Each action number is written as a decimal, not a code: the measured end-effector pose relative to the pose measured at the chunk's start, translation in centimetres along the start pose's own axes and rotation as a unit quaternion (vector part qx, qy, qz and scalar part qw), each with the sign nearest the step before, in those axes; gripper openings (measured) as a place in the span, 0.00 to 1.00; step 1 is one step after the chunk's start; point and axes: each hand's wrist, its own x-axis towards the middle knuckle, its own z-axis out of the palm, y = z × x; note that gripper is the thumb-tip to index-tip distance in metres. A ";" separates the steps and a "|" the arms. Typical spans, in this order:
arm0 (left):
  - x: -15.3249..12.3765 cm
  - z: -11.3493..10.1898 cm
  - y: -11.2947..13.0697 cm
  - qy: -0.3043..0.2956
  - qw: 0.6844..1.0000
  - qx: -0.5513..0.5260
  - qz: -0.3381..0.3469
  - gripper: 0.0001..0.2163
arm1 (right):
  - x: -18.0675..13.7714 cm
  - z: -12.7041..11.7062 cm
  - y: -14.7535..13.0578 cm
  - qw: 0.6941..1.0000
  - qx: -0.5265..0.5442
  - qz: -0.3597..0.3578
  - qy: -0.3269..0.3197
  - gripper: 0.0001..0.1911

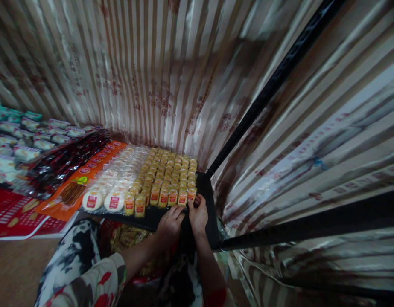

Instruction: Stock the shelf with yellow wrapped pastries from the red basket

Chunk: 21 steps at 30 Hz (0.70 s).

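We look down on both of our hands at the near right corner of a black counter (205, 200) packed with wrapped snacks, under striped sheeting (158, 72) that walls the stall on the far and right sides. Our left hand (170, 222) rests knuckles up at the near edge of the counter, fingers curled just below the front row of small yellow packets (166, 179); whether its grip is closed on a packet we cannot tell. Our right hand (198, 214), just beside it on the right, has its fingertips touching the rightmost packet (192, 194) of the near row, and the fingers hide how firmly that grip is closed. The yellow packets, each with a red label, stand in tight rows running from our hands to the far sheeting. Left of them lies a bank of round pale cakes (103, 198) in clear wrap, then an orange pack (71, 192), dark red packs (65, 164) and, far left, green-topped packets (17, 128). A black pole (273, 85) rises from the counter's far right corner, and a patterned sleeve (88, 273) covers our left arm.
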 end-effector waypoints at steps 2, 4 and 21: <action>-0.2 0.2 -0.5 0.001 1.000 0.002 0.022 0.18 | -0.1 0.0 0.0 1.000 -0.002 -0.013 0.018 0.24; -0.4 0.4 -0.7 0.005 0.999 0.001 0.044 0.18 | -0.2 0.0 0.1 0.999 0.010 -0.025 0.023 0.23; -0.7 1.5 -0.9 0.069 0.996 0.026 0.048 0.18 | 0.1 0.6 0.7 0.999 -0.002 -0.046 0.025 0.17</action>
